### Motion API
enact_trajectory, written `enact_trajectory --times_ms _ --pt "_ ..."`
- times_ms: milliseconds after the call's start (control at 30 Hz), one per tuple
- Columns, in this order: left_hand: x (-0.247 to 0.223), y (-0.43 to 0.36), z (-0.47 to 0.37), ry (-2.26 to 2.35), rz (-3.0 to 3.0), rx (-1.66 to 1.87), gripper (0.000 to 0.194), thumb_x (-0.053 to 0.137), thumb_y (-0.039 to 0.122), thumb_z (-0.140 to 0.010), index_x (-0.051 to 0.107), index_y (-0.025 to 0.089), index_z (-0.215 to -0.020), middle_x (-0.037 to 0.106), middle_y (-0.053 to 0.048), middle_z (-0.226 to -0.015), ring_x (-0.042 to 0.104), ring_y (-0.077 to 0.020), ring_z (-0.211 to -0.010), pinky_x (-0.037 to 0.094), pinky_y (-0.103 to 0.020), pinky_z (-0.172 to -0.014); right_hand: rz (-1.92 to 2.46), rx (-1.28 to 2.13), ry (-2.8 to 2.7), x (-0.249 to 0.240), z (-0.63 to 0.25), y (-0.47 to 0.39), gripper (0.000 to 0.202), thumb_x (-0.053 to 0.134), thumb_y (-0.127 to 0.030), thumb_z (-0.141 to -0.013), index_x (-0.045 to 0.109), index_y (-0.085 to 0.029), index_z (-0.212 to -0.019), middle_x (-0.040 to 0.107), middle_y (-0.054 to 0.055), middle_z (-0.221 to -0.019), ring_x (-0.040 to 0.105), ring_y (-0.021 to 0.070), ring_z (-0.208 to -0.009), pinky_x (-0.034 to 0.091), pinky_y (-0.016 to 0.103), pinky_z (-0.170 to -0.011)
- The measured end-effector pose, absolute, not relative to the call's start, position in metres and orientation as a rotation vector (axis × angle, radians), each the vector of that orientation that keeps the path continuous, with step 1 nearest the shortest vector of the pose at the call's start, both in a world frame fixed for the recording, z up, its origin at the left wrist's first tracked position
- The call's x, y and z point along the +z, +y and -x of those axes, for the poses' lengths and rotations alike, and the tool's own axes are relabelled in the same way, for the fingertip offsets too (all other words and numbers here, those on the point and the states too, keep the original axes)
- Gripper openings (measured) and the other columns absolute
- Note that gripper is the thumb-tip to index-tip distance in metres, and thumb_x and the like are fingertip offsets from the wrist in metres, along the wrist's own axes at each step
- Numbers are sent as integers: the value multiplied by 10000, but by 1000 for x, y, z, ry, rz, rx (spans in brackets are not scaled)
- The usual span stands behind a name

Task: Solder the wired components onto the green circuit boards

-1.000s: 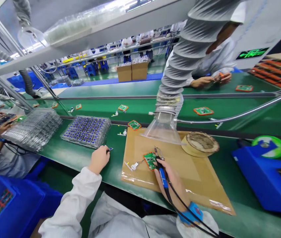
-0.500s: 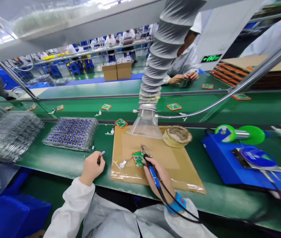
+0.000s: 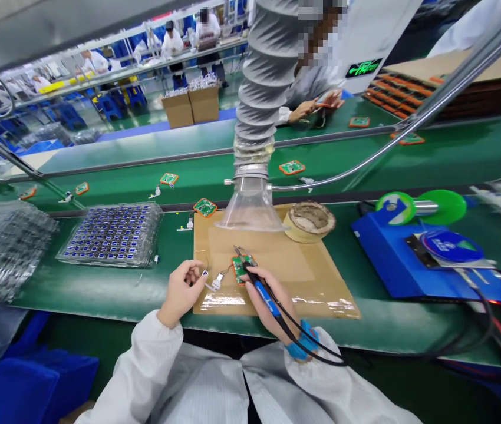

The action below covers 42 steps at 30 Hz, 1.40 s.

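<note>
My left hand pinches a tiny blue component at the left edge of the brown cardboard mat. My right hand grips a blue-handled soldering iron like a pen, its tip over a small green circuit board lying on the mat. A white connector on short wires lies just left of the board, between my two hands. A black cable runs from the iron past a blue wrist strap.
A clear fume funnel on a grey hose hangs over the mat, a tape roll beside it. Trays of blue parts and clear trays lie left; a blue solder station right. Boards ride the green belt; a person's hands work opposite.
My left hand has carried the small blue part rightward from beside the parts tray to the mat's edge near the board. The view shifted left and down; the right hand keeps the iron over the board.
</note>
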<state>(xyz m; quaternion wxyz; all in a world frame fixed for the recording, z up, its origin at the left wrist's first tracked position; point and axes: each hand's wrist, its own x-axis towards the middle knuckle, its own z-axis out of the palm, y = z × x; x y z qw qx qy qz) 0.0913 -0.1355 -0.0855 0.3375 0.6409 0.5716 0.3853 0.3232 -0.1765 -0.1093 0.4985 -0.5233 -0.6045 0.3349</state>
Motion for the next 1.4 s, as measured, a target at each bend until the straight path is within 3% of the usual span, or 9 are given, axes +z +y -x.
enact_trajectory --times_ms 100,233,467,600,800,1100,1400 --pt "-87 -129 -93 1621 -1724 946 294 703 257 -824 651 175 -1102 585 10 -829 536 -121 -713 467 -247 -696 1284 821 -1454 -110 -324 -176 295 600 -355 -982 612 -241 -1254 781 83 -1109 766 225 -1028 624 337 -888" --pt "-86 -116 -104 1798 -1903 762 127 752 257 -815 683 178 -886 651 -29 -878 600 -179 -850 479 -315 -823 1306 827 -1445 -110 -323 -176 294 605 -358 -976 619 -244 -1247 784 80 -1103 769 224 -1012 629 331 -866" --pt "-85 -108 -112 1808 -1940 678 133 696 227 -865 713 208 -734 730 -29 -819 607 -204 -828 463 -349 -808 1336 788 -1464 -109 -325 -176 297 599 -356 -977 615 -247 -1253 786 72 -1094 767 227 -1001 616 358 -902" --pt "-83 -113 -112 1656 -1773 815 127 668 258 -861 723 202 -761 755 -35 -846 649 -195 -842 488 -334 -819 1333 752 -1494 -106 -327 -176 289 600 -341 -979 609 -253 -1254 783 67 -1098 764 223 -984 604 364 -915" --pt "-76 -113 -118 1436 -1542 767 197 637 338 -882 723 173 -819 734 -31 -735 666 -167 -691 501 -275 -676 1305 752 -1487 -104 -327 -174 287 610 -331 -976 605 -258 -1253 778 64 -1097 760 219 -983 602 362 -920" --pt "-73 -95 -142 1424 -2018 479 131 693 195 -884 763 208 -773 764 -36 -844 656 -219 -876 477 -356 -858 1363 707 -1534 -104 -332 -172 284 612 -329 -972 609 -263 -1249 784 52 -1091 766 220 -983 606 354 -908" --pt "-76 -92 -148 1455 -2082 421 141 698 164 -879 719 199 -744 743 -34 -818 611 -219 -867 455 -369 -870 1384 684 -1547 -105 -335 -172 297 609 -301 -972 599 -268 -1267 781 52 -1105 763 217 -995 604 360 -920"
